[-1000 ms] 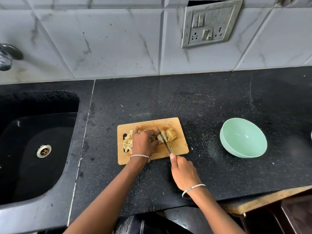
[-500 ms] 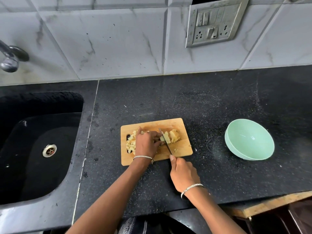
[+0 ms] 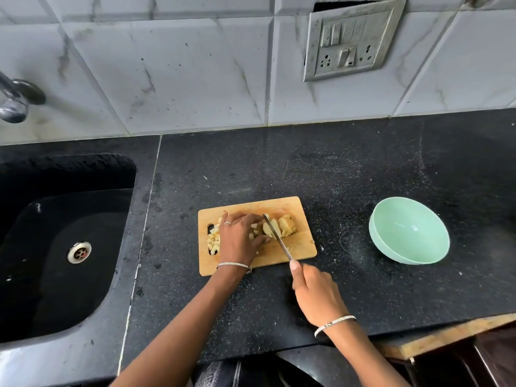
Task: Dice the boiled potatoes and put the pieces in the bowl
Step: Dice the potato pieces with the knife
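Count: one rectangular wooden cutting board [image 3: 296,248], one steel-bladed knife [image 3: 277,238], one mint-green round bowl [image 3: 375,241], one pale yellow boiled potato chunk [image 3: 286,226] and one heap of small potato dice [image 3: 213,243], too many and too small to count. All stand on a black speckled stone bench [image 3: 349,174]. The board's long axis runs left to right, with the right end turned slightly away from the person. Its handle slot sits at the left end, partly covered by the dice. The potato chunk lies right of the board's centre, already split into slices. The knife's long axis runs from near-right to far-left, tip pointing away, with the blade across the left side of the chunk. The left hand [image 3: 240,240] lies palm down, fingers curled against the chunk just left of the blade, holding it. The right hand [image 3: 317,296] is closed round the knife handle, which it hides, forefinger laid straight along the spine. Each wrist carries one thin silver bangle. The bowl stands well apart from the board's right edge, with bare bench showing between them. Bench surface also shows from the board's far edge to the grey marbled wall tiles [image 3: 167,79], and the near edge sits back from the bench front. One black sink [image 3: 117,208] lies to the left, past a seam in the bench.
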Tool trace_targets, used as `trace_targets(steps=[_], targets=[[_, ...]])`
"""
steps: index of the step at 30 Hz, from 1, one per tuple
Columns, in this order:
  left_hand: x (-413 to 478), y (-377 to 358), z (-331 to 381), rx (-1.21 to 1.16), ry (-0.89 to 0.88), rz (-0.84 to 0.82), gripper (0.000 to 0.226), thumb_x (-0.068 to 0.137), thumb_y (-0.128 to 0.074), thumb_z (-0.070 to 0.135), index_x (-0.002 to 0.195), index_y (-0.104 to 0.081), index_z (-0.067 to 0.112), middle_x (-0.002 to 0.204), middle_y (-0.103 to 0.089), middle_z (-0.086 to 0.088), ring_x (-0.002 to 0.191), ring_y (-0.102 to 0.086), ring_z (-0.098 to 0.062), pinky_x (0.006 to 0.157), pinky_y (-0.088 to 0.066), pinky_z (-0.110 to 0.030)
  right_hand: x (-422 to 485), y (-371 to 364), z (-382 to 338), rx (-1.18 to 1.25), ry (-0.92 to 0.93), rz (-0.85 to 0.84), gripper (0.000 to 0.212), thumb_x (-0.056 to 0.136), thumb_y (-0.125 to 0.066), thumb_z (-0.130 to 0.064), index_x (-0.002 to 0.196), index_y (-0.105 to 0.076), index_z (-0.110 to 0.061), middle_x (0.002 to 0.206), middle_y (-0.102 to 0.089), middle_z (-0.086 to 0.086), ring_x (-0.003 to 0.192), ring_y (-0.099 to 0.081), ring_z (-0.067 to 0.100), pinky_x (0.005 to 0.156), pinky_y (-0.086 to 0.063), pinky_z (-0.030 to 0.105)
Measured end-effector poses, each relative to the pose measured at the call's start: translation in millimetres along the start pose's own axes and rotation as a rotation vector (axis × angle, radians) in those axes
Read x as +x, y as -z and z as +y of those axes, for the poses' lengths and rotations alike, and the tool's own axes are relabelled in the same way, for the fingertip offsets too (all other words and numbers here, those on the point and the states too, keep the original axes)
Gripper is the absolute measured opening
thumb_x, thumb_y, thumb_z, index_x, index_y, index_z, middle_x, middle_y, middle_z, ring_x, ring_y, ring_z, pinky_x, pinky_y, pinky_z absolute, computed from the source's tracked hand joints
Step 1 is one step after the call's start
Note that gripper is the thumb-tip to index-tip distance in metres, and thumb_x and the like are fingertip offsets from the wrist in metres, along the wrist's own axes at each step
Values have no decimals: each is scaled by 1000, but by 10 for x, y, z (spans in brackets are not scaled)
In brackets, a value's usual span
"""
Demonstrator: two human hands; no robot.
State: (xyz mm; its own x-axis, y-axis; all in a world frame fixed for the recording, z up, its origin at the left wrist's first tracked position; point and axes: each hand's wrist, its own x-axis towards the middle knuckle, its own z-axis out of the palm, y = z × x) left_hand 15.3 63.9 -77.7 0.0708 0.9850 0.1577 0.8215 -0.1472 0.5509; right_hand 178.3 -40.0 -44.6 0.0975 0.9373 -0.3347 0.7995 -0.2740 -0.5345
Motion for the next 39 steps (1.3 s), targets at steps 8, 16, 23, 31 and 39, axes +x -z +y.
trace_targets(steps=[8, 16, 23, 31, 39], targets=[[-7, 0, -5, 35, 38, 45, 23, 67, -82, 37, 88, -75, 31, 94, -71, 11, 100, -54, -19, 91, -41, -44, 68, -137, -56, 24, -22, -11, 59, 99, -11, -59, 85, -55, -21, 85, -65, 6, 86, -61, 33, 76, -48, 44], [1, 7, 49, 40, 77, 50, 13, 71, -80, 33, 83, -75, 32, 93, -69, 17, 104, -49, -15, 94, -24, -40, 106, -133, -138, 52, -55, -50, 51, 103, -16, -52, 86, -50, -18, 93, -64, 14, 94, -59, 37, 76, -43, 42], [-7, 8, 86, 55, 106, 69, 9, 70, -81, 32, 78, -76, 31, 84, -70, 15, 104, -52, -15, 91, -18, -39, 203, -140, -194, 87, -62, -88, 48, 103, -18, -51, 78, -47, -21, 83, -58, 8, 91, -60, 36, 71, -38, 37], [-18, 14, 93, 69, 110, 82, 5, 72, -79, 29, 74, -75, 32, 81, -69, 16, 102, -52, -13, 91, -18, -41, 215, -163, -295, -15, -71, -36, 56, 103, -19, -50, 105, -60, -12, 106, -63, 16, 100, -60, 40, 75, -42, 40], [15, 50, 79, 122, 116, 54, 10, 75, -77, 35, 83, -73, 35, 95, -70, 18, 107, -50, -13, 94, -19, -43, -121, -91, -66, -44, -82, -75, 55, 103, -18, -50, 105, -59, -14, 105, -63, 15, 101, -60, 37, 81, -47, 42]])
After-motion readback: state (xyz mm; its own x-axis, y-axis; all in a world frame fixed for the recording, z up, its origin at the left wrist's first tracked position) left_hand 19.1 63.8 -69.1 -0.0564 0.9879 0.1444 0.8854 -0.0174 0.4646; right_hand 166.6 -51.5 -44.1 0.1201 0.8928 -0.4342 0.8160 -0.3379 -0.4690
